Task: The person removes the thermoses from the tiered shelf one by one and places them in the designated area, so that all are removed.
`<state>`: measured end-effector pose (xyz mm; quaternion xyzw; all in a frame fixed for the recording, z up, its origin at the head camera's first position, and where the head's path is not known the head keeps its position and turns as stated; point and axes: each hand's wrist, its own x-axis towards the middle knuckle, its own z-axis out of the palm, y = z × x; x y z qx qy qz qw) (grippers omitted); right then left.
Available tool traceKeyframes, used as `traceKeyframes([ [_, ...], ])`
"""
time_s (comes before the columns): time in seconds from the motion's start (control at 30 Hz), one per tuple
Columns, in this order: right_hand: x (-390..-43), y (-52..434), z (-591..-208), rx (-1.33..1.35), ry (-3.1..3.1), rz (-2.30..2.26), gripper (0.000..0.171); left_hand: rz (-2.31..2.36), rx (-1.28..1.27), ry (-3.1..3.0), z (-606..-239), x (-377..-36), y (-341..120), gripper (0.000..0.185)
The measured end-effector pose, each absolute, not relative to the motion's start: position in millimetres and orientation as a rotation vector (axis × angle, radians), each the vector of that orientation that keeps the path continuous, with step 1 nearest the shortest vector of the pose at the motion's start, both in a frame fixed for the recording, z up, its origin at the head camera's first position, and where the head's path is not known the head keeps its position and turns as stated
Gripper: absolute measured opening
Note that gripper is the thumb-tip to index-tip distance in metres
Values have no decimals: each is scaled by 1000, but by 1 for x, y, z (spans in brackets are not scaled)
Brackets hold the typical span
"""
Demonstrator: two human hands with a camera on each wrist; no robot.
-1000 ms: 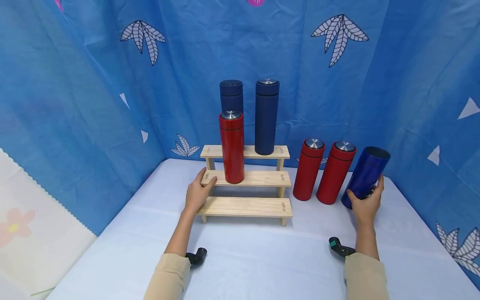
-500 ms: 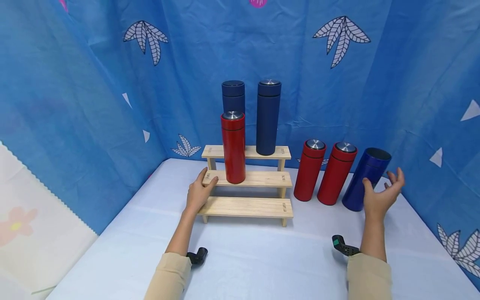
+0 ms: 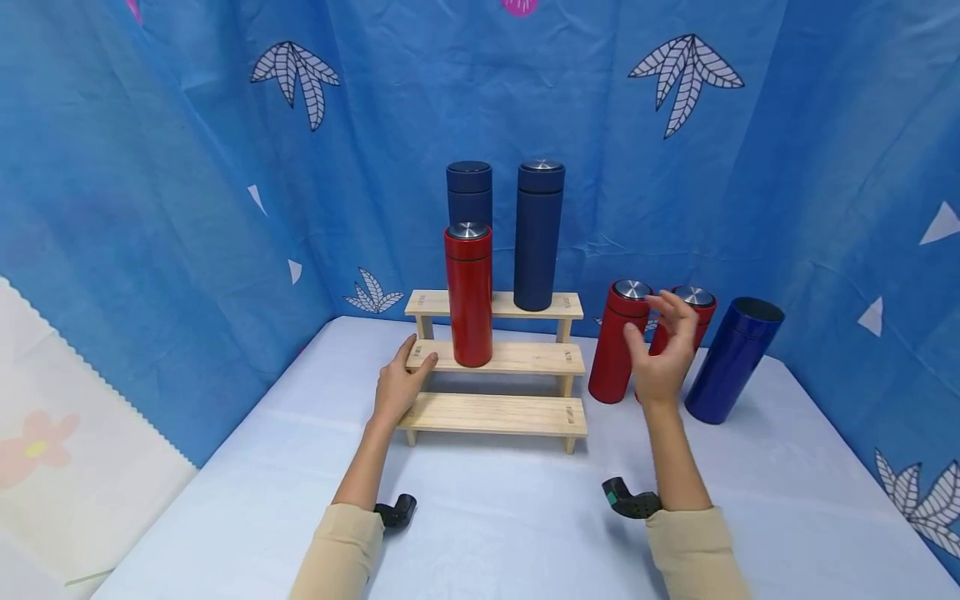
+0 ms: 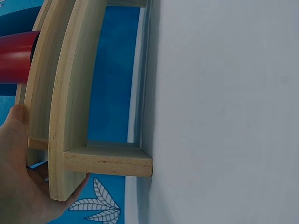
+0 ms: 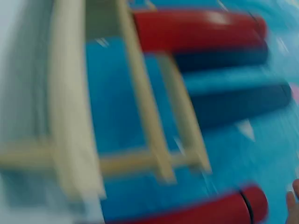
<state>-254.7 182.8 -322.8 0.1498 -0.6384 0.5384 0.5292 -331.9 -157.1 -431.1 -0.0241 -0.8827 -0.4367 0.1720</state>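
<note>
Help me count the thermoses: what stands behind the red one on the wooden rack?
A navy thermos; its upper part shows clearly. The red thermos hides most of its lower part in the head view.

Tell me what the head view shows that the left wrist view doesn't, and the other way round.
Only the head view shows the right hand, plus two red bottles and a shiny blue bottle on the table, right of the rack.

Only the left wrist view shows the underside of the bottom shelf.

Both show the rack, the left hand holding its left end, the blue backdrop and the red bottle on the middle shelf, though the wrist view cuts off its top.
</note>
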Motion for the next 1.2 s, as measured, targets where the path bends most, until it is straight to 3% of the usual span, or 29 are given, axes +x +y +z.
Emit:
traceKeyframes([
  [0.33,-291,106,-351,731,-1951,1361,57,-1249,-76,-2515,-431,-331,-155,80],
  [0.7,-329,60,-344,807,-1984,1487,95,-1233,-72,-2505,-431,-330,-158,80],
  [1.2,-334,45,-358,824,-2024,1463,100,-1231,-85,-2502,-432,-331,-157,77],
])
